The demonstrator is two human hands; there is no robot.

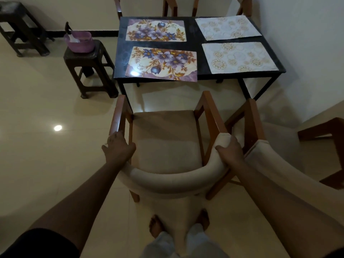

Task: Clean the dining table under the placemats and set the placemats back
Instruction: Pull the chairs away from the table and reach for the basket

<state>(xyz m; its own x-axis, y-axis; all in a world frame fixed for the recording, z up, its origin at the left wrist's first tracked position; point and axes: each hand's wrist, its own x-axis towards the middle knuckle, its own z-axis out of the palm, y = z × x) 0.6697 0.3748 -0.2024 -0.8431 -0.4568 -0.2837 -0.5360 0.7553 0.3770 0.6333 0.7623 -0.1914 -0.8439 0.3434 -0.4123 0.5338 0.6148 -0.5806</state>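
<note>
at six o'clock, your left hand grips the chair by its wooden arm; your right hand curls round the padded backrest. at twelve o'clock, four placemats lie flat on the dining table.

Both hands grip the chair: left hand on its armrest, right hand on the padded back. Four placemats on the dark table beyond.

Nothing readable in this one, no words, brands or numbers anywhere. The placemats on the table just carry flower and circle patterns.
</note>
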